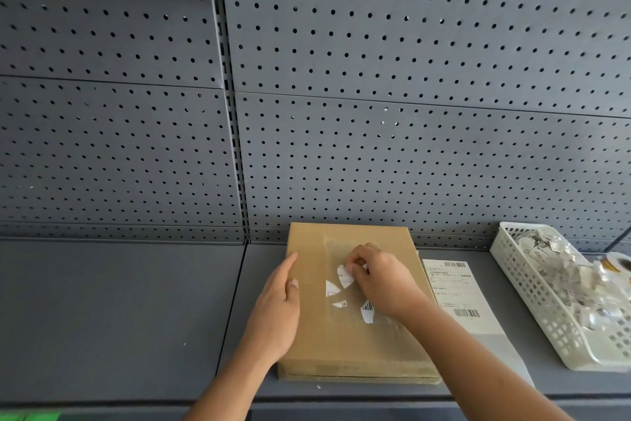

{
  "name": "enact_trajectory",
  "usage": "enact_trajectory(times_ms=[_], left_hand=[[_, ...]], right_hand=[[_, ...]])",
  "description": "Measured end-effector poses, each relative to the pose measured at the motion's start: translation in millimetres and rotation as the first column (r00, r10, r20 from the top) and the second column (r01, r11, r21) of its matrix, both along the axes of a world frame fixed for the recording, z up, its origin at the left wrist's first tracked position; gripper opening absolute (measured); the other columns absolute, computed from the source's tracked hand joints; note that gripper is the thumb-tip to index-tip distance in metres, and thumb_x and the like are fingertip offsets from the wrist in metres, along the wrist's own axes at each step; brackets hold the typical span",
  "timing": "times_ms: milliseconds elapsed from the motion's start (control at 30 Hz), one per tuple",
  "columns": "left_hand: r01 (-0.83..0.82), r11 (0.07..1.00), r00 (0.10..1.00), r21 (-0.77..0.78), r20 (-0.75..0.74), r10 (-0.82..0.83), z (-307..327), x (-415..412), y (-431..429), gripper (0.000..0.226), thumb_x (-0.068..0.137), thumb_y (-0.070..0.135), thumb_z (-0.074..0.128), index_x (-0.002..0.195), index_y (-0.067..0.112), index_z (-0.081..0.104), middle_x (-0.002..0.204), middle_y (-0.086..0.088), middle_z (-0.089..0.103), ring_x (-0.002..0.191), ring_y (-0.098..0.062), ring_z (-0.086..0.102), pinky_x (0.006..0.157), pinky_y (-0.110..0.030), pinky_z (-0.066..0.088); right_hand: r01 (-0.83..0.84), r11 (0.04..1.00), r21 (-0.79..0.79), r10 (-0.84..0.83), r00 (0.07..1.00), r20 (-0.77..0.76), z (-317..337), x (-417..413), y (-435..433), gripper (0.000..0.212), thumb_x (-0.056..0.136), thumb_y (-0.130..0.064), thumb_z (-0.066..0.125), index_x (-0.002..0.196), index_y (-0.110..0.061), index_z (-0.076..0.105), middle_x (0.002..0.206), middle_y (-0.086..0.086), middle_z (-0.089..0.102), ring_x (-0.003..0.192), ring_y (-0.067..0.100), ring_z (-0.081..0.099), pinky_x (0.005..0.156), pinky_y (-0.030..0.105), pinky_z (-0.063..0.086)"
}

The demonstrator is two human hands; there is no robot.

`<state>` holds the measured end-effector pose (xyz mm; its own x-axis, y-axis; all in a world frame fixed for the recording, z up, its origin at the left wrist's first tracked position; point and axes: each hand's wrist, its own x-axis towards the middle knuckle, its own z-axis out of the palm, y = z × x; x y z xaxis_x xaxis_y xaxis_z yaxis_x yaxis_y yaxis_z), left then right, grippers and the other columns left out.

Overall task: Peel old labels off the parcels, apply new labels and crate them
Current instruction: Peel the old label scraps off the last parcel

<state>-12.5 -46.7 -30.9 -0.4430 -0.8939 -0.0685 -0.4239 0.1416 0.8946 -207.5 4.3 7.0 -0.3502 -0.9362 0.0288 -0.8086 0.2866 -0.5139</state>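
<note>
While the left hand (278,311) lies flat steadying the parcel (351,304) on the shelf (119,311), the right hand (379,279) pinches a label scrap (345,275); three scraps remain, and relabelling and crating look undone.

Left hand (278,304) flat on cardboard parcel (314,335), right hand (379,275) pinching label scrap (344,276)

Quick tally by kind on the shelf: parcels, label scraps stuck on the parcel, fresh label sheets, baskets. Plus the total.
parcel: 1
label scraps on the parcel: 4, one of them pinched by the right hand
fresh label sheet: 1
white basket: 1
Total: 7
</note>
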Motion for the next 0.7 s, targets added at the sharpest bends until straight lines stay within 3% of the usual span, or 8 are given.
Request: enact_trajectory(times_ms=[133,233,300,500,600,700], left_hand=[[-0.003,1.0,1.0,-0.002,0.002,0.003,0.3,0.1,-0.8,0.047,0.11,0.03,0.029,0.153,0.047,0.028,0.16,0.022,0.027,0.144,-0.001,0.029,0.11,-0.019,0.023],[-0.001,1.0,1.0,-0.003,0.005,0.001,0.7,0.3,-0.3,0.047,0.11,0.03,0.029,0.154,0.047,0.027,0.16,0.022,0.027,0.145,-0.002,0.029,0.11,-0.019,0.023],[0.0,1.0,1.0,-0.003,0.006,0.0,1.0,0.2,-0.3,0.047,0.11,0.03,0.029,0.153,0.047,0.027,0.16,0.022,0.027,0.145,-0.002,0.029,0.11,-0.019,0.023],[0.01,1.0,1.0,-0.017,0.023,-0.009,1.1,-1.2,-0.3,0.047,0.11,0.031,0.029,0.154,0.047,0.026,0.161,0.021,0.026,0.146,-0.003,0.028,0.113,-0.022,0.024],[0.011,1.0,1.0,-0.018,0.023,-0.011,1.5,-0.5,0.2,0.047,0.11,0.031,0.029,0.154,0.048,0.025,0.161,0.02,0.027,0.146,-0.004,0.029,0.114,-0.024,0.025],[0.012,1.0,1.0,-0.014,0.022,-0.012,2.1,-0.2,0.5,0.047,0.11,0.031,0.029,0.154,0.047,0.026,0.161,0.02,0.027,0.147,-0.005,0.029,0.115,-0.025,0.025]], right_hand=[[-0.024,1.0,-0.017,0.026,0.991,0.13,2.0,-1.6,5.6,0.014,0.097,-0.021,0.052,0.09,-0.028,0.061,0.095,-0.015,0.058,0.084,0.003,0.055,0.079,0.025,0.049],[-0.052,0.998,-0.037,0.06,0.968,0.245,7.4,-3.1,13.9,0.014,0.099,-0.019,0.054,0.09,-0.025,0.063,0.092,-0.013,0.058,0.08,-0.004,0.052,0.073,0.009,0.041],[-0.057,0.997,-0.044,0.067,0.955,0.289,10.6,-4.9,19.2,0.013,0.099,-0.019,0.055,0.091,-0.023,0.064,0.089,-0.012,0.058,0.077,-0.005,0.051,0.07,0.006,0.038],[-0.043,0.997,-0.061,0.063,0.914,0.4,13.9,-9.8,30.1,0.013,0.098,-0.024,0.058,0.087,-0.027,0.065,0.076,-0.022,0.062,0.069,-0.004,0.051,0.066,0.01,0.039],[-0.022,0.993,-0.115,0.082,0.832,0.549,17.7,-12.3,35.0,0.013,0.097,-0.026,0.06,0.086,-0.022,0.066,0.07,-0.016,0.057,0.067,0.005,0.046,0.069,0.022,0.038],[0.018,0.988,-0.156,0.088,0.759,0.645,21.4,-13.1,40.0,0.014,0.095,-0.028,0.064,0.086,-0.019,0.068,0.073,-0.01,0.061,0.072,0.008,0.05,0.073,0.024,0.039]])
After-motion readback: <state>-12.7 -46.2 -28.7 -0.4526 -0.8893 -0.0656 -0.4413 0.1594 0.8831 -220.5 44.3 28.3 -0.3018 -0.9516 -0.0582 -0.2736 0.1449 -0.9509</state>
